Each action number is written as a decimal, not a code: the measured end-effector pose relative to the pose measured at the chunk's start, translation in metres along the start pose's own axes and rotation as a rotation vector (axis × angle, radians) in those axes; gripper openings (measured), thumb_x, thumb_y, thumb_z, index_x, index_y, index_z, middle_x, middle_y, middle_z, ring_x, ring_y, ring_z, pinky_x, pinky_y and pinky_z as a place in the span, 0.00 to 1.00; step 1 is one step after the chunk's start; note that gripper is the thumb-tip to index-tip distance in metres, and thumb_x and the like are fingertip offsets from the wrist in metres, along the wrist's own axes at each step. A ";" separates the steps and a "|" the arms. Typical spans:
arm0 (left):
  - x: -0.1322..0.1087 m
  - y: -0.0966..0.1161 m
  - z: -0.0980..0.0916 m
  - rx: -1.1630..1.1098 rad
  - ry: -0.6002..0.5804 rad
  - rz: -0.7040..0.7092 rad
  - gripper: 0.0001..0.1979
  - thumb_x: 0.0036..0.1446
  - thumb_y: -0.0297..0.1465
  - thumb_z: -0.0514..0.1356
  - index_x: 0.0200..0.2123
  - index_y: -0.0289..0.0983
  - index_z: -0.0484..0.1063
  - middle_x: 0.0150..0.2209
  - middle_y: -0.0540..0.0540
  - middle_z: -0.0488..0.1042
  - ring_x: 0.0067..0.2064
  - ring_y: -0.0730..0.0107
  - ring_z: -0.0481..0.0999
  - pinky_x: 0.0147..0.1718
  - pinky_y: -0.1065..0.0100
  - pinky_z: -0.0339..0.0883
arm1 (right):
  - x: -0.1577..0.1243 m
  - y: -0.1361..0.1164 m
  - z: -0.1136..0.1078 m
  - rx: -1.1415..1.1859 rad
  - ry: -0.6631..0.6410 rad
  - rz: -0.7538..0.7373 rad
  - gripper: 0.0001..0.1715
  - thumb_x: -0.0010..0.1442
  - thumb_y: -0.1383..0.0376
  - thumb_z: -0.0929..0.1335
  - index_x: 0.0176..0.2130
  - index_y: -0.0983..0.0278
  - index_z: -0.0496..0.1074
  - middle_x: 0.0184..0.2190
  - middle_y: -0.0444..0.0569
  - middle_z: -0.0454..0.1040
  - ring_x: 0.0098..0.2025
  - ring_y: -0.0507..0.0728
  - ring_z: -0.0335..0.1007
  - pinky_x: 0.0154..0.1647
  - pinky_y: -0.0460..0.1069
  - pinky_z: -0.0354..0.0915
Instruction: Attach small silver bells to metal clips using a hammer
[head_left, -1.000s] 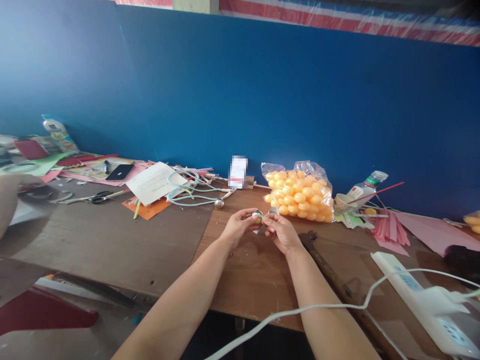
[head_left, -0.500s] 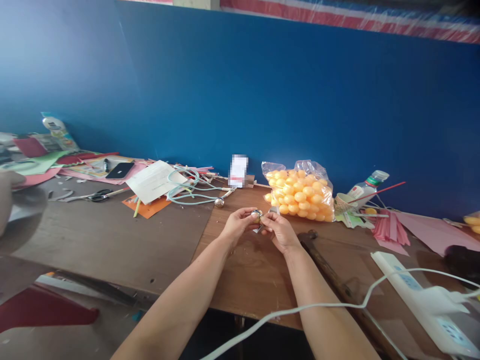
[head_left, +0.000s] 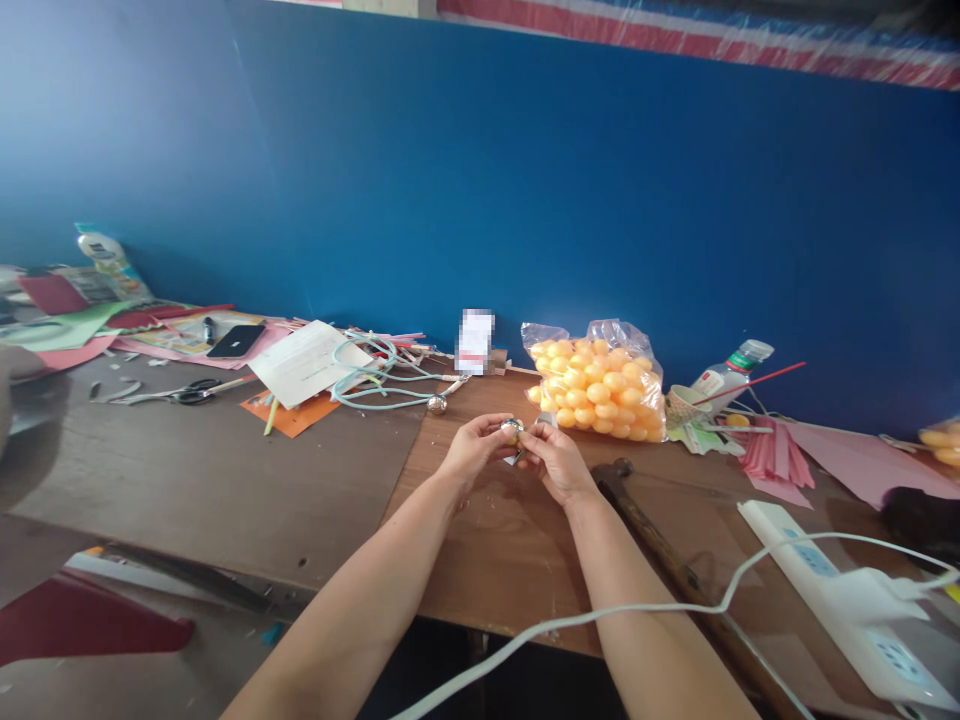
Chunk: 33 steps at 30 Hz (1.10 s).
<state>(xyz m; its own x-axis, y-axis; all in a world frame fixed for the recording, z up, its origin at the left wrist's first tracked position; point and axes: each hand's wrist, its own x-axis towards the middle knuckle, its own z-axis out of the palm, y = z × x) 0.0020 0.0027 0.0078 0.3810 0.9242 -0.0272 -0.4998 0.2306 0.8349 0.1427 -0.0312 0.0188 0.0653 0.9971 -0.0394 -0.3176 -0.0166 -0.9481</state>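
L hand [head_left: 474,452] & R hand [head_left: 553,462] pinch small metal ball [head_left: 513,429].

No text, brand or number could be read anywhere. Faint print was seen on the white sheet [head_left: 304,362] and a label on the bottle [head_left: 724,378], but both were too small to be made out. The small card [head_left: 475,341] was blurred.

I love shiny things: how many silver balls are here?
2: the held ball between left hand and right hand; the loose ball on the table beside the green cord; clutter may hide more.
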 end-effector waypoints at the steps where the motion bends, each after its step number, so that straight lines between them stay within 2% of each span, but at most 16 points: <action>1: 0.000 0.000 0.000 -0.008 -0.003 -0.002 0.19 0.47 0.30 0.69 0.43 0.31 0.73 0.43 0.37 0.76 0.38 0.64 0.79 0.44 0.58 0.73 | 0.000 0.000 0.000 -0.002 -0.001 -0.004 0.20 0.41 0.57 0.78 0.26 0.63 0.67 0.21 0.39 0.66 0.20 0.46 0.53 0.22 0.45 0.65; 8: -0.002 0.002 0.001 -0.070 -0.052 -0.046 0.16 0.52 0.32 0.66 0.44 0.31 0.73 0.41 0.39 0.77 0.37 0.69 0.78 0.39 0.68 0.73 | -0.001 -0.004 -0.001 0.088 -0.030 -0.023 0.20 0.47 0.52 0.75 0.30 0.63 0.68 0.25 0.40 0.65 0.21 0.45 0.53 0.22 0.44 0.65; 16: -0.001 0.000 0.000 -0.044 -0.049 -0.025 0.18 0.48 0.31 0.68 0.43 0.31 0.73 0.43 0.37 0.76 0.37 0.65 0.79 0.44 0.60 0.73 | -0.001 -0.003 0.003 -0.029 0.004 -0.030 0.22 0.42 0.55 0.77 0.28 0.62 0.66 0.19 0.37 0.62 0.20 0.47 0.55 0.21 0.44 0.63; 20: 0.000 -0.001 0.000 -0.041 -0.045 -0.024 0.18 0.47 0.31 0.68 0.42 0.31 0.73 0.43 0.38 0.76 0.37 0.66 0.78 0.43 0.60 0.73 | -0.002 -0.002 0.003 -0.096 0.020 -0.068 0.21 0.43 0.54 0.76 0.29 0.62 0.66 0.20 0.38 0.63 0.20 0.47 0.55 0.20 0.45 0.62; 25: -0.001 0.005 0.002 -0.132 -0.077 -0.052 0.16 0.51 0.30 0.66 0.44 0.32 0.72 0.39 0.40 0.77 0.35 0.69 0.79 0.42 0.64 0.72 | -0.005 -0.006 0.004 -0.128 0.045 -0.200 0.18 0.50 0.51 0.72 0.29 0.61 0.67 0.22 0.39 0.64 0.20 0.48 0.54 0.21 0.46 0.60; 30: -0.001 0.009 0.000 -0.237 -0.165 -0.070 0.15 0.55 0.32 0.62 0.45 0.31 0.71 0.41 0.38 0.77 0.39 0.67 0.79 0.47 0.65 0.70 | -0.010 -0.032 0.000 -0.116 0.230 -0.409 0.19 0.53 0.50 0.70 0.25 0.61 0.65 0.21 0.40 0.63 0.19 0.48 0.53 0.20 0.46 0.57; 33: -0.002 0.010 0.000 -0.262 -0.203 -0.086 0.14 0.56 0.35 0.61 0.41 0.31 0.72 0.41 0.39 0.77 0.40 0.66 0.78 0.49 0.64 0.69 | -0.020 -0.052 -0.009 -0.203 0.291 -0.438 0.19 0.51 0.50 0.71 0.25 0.61 0.66 0.21 0.41 0.64 0.18 0.48 0.54 0.20 0.46 0.57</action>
<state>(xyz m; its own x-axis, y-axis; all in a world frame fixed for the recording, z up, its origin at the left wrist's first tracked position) -0.0036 0.0030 0.0159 0.5641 0.8247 0.0407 -0.6323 0.3997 0.6637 0.1667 -0.0505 0.0658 0.4175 0.8530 0.3133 -0.0157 0.3515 -0.9361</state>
